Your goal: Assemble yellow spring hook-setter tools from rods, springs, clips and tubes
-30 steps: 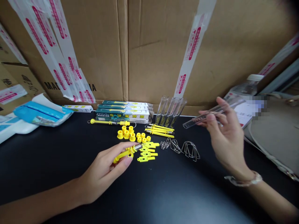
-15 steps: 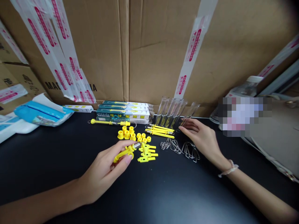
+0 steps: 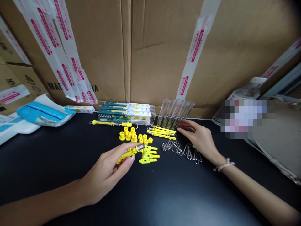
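Note:
My left hand (image 3: 113, 166) is closed around a yellow plastic part with a metal spring end (image 3: 140, 147), held above the black table. Beside it lie yellow caps (image 3: 128, 135), small yellow rings (image 3: 145, 138) and flat yellow tabs (image 3: 149, 156). My right hand (image 3: 197, 135) has its thumb and fingers at the base of the rightmost clear tube (image 3: 188, 110), next to other upright tubes (image 3: 168, 111). Its far fingers are partly hidden. Near it lie yellow rods with springs (image 3: 162, 132), small springs (image 3: 166, 147) and bent metal hooks (image 3: 192, 153).
Printed boxes (image 3: 124, 114) stand along the cardboard (image 3: 155, 62) at the back, with an assembled yellow scale (image 3: 108, 123) before them. A blue packet (image 3: 44, 113) sits at left. On the right are a plastic bottle (image 3: 246, 91) and a beige bag (image 3: 282, 135).
My right hand has moved slightly left, and the rightmost tube now stands close against the others. My left hand still holds the yellow part, almost unmoved.

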Demonstrator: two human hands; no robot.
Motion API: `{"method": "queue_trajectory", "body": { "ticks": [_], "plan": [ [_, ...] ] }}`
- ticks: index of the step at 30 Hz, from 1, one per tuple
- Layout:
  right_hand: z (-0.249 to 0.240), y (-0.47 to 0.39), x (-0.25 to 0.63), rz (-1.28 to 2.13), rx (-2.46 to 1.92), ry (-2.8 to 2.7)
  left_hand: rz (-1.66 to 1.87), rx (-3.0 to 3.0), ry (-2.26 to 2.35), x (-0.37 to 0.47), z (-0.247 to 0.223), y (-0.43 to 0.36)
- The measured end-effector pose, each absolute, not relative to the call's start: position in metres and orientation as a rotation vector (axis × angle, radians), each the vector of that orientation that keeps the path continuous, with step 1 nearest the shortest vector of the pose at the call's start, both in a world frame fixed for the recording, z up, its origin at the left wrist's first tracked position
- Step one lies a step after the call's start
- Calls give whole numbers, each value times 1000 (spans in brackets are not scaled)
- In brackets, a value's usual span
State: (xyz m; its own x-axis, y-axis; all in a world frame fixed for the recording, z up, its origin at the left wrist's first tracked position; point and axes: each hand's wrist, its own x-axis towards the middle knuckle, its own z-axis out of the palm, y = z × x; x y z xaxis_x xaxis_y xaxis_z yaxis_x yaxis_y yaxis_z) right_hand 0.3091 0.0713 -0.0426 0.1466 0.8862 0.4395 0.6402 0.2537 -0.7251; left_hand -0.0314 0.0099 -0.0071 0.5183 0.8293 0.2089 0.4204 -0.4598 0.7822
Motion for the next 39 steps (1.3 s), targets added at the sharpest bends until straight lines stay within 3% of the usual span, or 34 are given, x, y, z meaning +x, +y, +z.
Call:
{"method": "queue_trajectory", "body": {
  "ticks": [7, 13, 16, 22, 28, 33, 39],
  "plan": [
    [-42, 67, 315, 303, -1457, -1551, 854, 1942, 1102, -30, -3, 4],
    [-21, 38, 293, -35, -1300, -1320, 831, 1609, 935, -27, -13, -8],
    [-13, 13, 264, -48, -1192, -1325, 825, 1497, 813, -24, -17, -13],
    [-5, -37, 208, 346, -893, -1868, 883, 1377, 635, -19, -15, -14],
    [-8, -45, 189, 735, -942, -2032, 855, 1246, 543, -14, -16, -7],
    [-12, -33, 190, 1065, -1072, -1896, 899, 1144, 493, -10, -13, -6],
    [-14, -30, 195, 1499, -935, -1448, 776, 1173, 467, -11, -18, -9]
  ]
}}
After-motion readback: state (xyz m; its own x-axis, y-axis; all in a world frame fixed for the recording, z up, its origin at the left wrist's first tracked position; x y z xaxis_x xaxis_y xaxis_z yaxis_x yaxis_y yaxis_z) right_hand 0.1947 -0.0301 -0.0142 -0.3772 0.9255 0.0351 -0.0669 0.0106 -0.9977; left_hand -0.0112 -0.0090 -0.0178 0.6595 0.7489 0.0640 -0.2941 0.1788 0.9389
